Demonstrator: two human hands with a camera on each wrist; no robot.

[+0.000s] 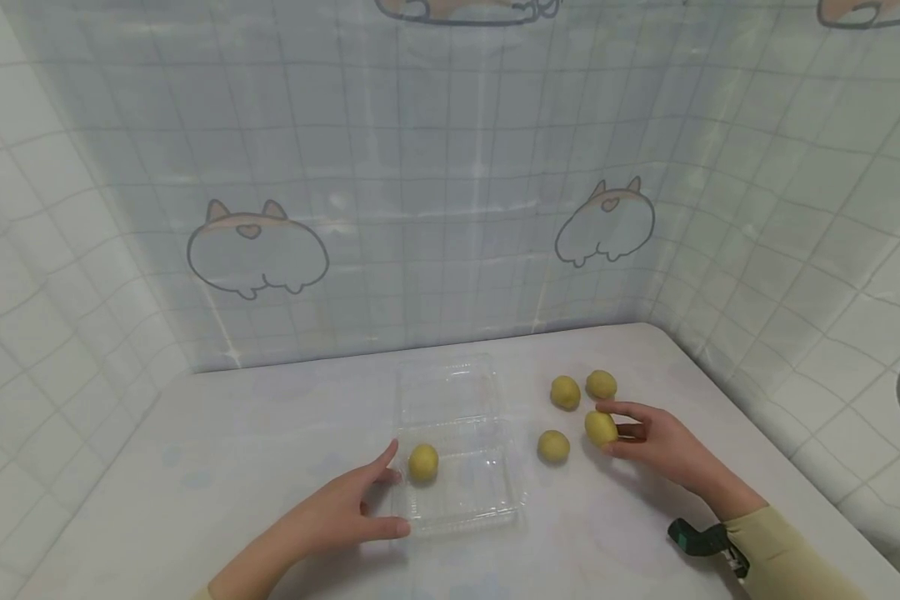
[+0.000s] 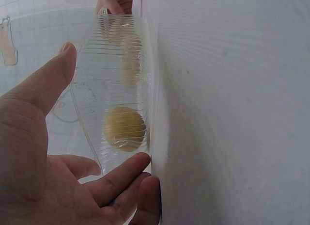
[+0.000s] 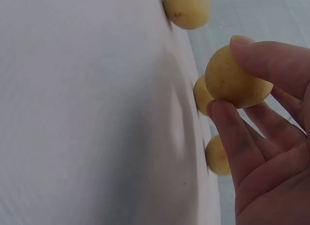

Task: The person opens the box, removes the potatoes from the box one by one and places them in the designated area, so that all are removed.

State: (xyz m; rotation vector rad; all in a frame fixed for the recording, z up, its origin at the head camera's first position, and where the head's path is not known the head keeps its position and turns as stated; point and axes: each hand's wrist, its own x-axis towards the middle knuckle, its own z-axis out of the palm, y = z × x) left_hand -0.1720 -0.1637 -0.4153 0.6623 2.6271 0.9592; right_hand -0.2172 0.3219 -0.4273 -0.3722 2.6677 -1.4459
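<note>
A clear plastic clamshell box point(image 1: 461, 492) lies with its lid point(image 1: 447, 390) folded back, and a yellow lemon point(image 1: 423, 462) sits inside at the left. Beside the box's left wall is my left hand point(image 1: 345, 510), thumb and fingers spread; in the left wrist view the fingers point(image 2: 118, 179) lie close to the wall, and I cannot tell if they touch it. My right hand point(image 1: 656, 442) pinches another lemon point(image 3: 235, 79) between thumb and fingertips, slightly above the table.
Three more lemons rest on the table between the box and the right hand: a near one point(image 1: 553, 447), a far one point(image 1: 566, 392) and a farther right one point(image 1: 602, 384). A curtain point(image 1: 450, 183) with a grid pattern and cartoon animals surrounds the white table point(image 1: 270, 433).
</note>
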